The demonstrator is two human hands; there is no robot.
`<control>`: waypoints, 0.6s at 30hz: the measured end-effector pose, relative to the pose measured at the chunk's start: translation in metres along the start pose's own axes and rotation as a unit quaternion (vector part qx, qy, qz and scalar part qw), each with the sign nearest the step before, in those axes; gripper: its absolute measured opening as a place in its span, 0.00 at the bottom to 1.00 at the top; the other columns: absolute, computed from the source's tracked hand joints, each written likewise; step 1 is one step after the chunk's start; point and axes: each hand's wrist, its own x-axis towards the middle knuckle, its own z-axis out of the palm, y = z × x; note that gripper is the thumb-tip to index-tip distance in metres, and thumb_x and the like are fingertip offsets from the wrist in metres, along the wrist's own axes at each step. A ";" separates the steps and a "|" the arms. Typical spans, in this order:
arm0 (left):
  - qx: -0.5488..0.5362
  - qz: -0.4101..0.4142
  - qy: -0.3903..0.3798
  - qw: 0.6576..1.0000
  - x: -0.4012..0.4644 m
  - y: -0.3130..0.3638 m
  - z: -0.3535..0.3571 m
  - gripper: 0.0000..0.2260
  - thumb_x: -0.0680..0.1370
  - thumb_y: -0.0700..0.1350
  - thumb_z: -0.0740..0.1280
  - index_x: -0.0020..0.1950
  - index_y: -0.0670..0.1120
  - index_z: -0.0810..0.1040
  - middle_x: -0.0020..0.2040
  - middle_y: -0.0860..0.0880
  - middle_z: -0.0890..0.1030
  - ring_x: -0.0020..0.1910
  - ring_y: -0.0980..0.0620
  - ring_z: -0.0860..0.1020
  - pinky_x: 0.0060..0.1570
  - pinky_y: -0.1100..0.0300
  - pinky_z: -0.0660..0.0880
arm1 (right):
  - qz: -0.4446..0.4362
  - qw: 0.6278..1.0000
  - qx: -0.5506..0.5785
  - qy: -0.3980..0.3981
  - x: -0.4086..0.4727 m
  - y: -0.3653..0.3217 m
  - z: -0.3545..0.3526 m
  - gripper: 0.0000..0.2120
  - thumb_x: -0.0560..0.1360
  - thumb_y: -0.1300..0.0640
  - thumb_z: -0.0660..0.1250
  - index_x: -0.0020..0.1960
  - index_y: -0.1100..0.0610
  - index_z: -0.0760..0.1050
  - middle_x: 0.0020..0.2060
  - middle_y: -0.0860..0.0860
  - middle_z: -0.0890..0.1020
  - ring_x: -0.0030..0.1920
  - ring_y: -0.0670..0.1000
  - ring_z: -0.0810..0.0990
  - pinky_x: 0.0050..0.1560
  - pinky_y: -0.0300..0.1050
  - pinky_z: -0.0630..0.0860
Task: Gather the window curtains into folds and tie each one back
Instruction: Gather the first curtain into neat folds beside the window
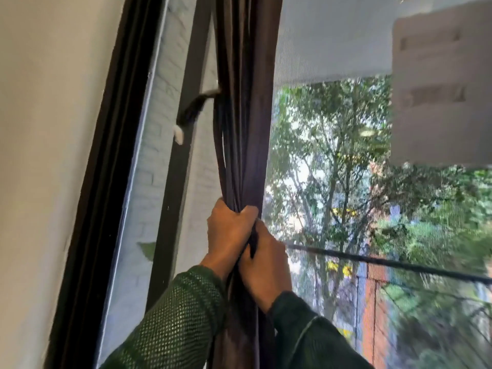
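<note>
Nearest you, both forearms come up from the bottom edge in dark green sleeves (175, 323) of open, mesh-like knit. Your left hand (229, 233) is wrapped tight around the gathered curtain (245, 115), fingers curled over the front of the bunch and the thumb side toward the frame. Your right hand (266, 267) sits just below and to the right of it, touching it, and pinches a fold of the same cloth at the bundle's right edge.

The curtain is a dark brownish-grey fabric, smooth and matte, pulled into long narrow vertical pleats that run from the top of the view down between your wrists. It hangs at the left side of the window, just beside the dark frame post (183, 145).

On that post a dark tie-back strap (193, 107) dangles loose, with a small white tip (178, 135) at its end.

Left of it stands a plain cream wall (40, 155). Beyond the fine insect screen (332, 35) you see white painted brick (162, 123), blurred green trees (346, 155) and a pale building (442, 97).
</note>
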 end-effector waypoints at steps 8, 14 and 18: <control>0.045 -0.066 -0.012 0.997 -0.083 -0.043 -0.025 0.10 0.70 0.36 0.67 0.30 0.43 0.70 0.25 0.51 0.70 0.20 0.61 0.68 0.20 0.70 0.64 | 0.102 0.993 0.002 -0.063 -0.091 0.022 0.028 0.18 0.78 0.55 0.55 0.68 0.48 0.66 0.43 0.54 0.82 0.43 0.56 0.81 0.46 0.52 0.78; 0.035 -0.053 0.007 0.998 -0.141 -0.035 -0.026 0.06 0.74 0.37 0.64 0.38 0.45 0.72 0.30 0.54 0.74 0.29 0.59 0.72 0.24 0.75 0.66 | 0.108 0.990 0.001 -0.087 -0.137 0.018 0.001 0.14 0.79 0.57 0.58 0.65 0.54 0.71 0.43 0.52 0.82 0.42 0.51 0.82 0.47 0.47 0.80; 0.013 -0.038 0.004 0.999 -0.163 -0.018 -0.030 0.04 0.75 0.35 0.63 0.43 0.44 0.72 0.31 0.54 0.73 0.29 0.61 0.71 0.25 0.76 0.66 | 0.084 0.992 -0.033 -0.088 -0.159 0.002 -0.023 0.17 0.79 0.60 0.57 0.68 0.56 0.68 0.48 0.57 0.82 0.46 0.56 0.81 0.50 0.51 0.78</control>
